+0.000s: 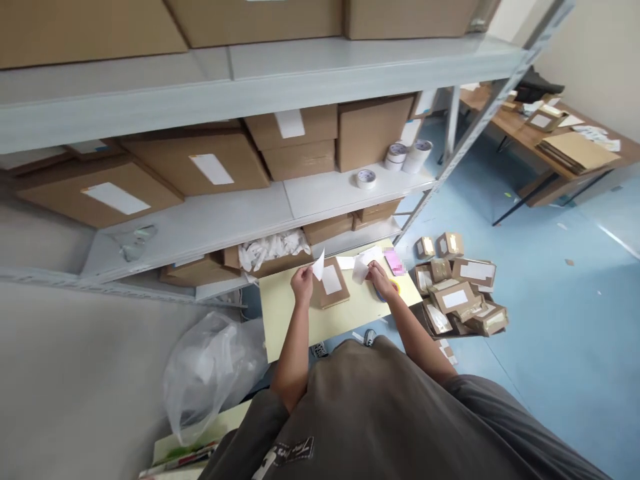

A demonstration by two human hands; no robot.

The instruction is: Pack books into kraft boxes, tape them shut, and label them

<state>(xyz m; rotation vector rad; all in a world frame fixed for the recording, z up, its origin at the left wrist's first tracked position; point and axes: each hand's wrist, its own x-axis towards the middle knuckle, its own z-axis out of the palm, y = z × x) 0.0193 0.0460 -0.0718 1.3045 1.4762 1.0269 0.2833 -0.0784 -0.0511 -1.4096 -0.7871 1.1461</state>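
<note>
My left hand (302,283) is closed in a pinch on a small white paper slip (319,266), held up just left of a small cardboard box (331,285) with a white label on top. The box lies on a pale yellow table (280,313). My right hand (379,279) is closed on another white paper piece (361,269) to the right of the box. Under that hand a blue and yellow object (393,289) partly shows. A pink pad (395,261) and a white sheet (346,262) lie at the table's far side.
A grey metal shelf rack (260,87) with labelled cardboard boxes and tape rolls (407,155) stands behind the table. A pile of small labelled parcels (457,290) lies on the blue floor at right. A clear plastic bag (210,373) sits at left. A wooden desk (555,143) stands far right.
</note>
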